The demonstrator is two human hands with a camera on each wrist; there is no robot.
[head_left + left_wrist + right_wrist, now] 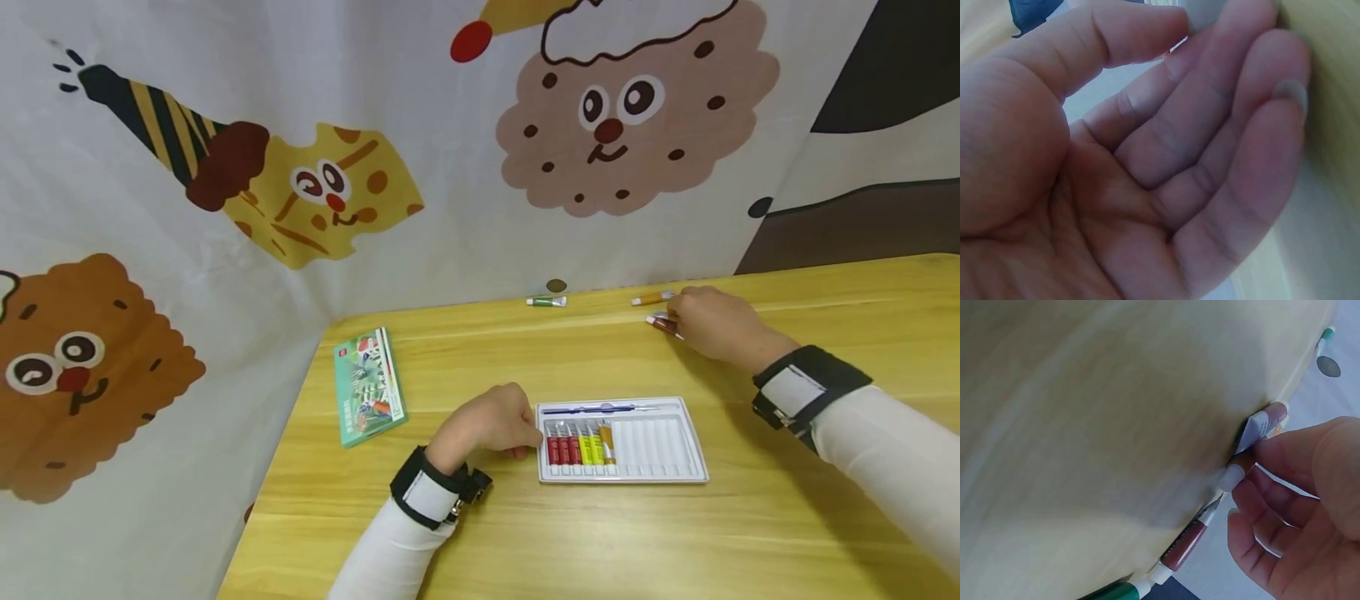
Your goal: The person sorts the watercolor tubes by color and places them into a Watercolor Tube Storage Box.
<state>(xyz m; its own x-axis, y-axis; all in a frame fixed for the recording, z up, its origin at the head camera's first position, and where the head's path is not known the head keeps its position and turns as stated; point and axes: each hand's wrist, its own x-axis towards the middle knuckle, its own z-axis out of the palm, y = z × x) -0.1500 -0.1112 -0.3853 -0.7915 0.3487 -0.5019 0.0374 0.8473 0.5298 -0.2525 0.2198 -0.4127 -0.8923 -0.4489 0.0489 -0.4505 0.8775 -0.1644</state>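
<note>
A white plastic paint tray [660,479] lies on the table, with red, yellow and ochre paint tubes [575,450] in its left slots and a thin blue brush [588,409] along its top. My left hand [487,423] holds the tray's left edge between thumb and curled fingers; the contact is partly hidden in the left wrist view. At the back right, my right hand [718,327] pinches a brown paint tube [1244,461] with a white cap. Close by lie an ochre tube [651,298], a dark brown tube [664,325] and a reddish-brown tube [1186,545].
A green paint box [369,387] lies at the table's left. One green tube [546,302] rests by the back edge, and another green tube [1116,592] shows in the right wrist view. Behind the table hangs a white cloth [450,225] with cartoon prints.
</note>
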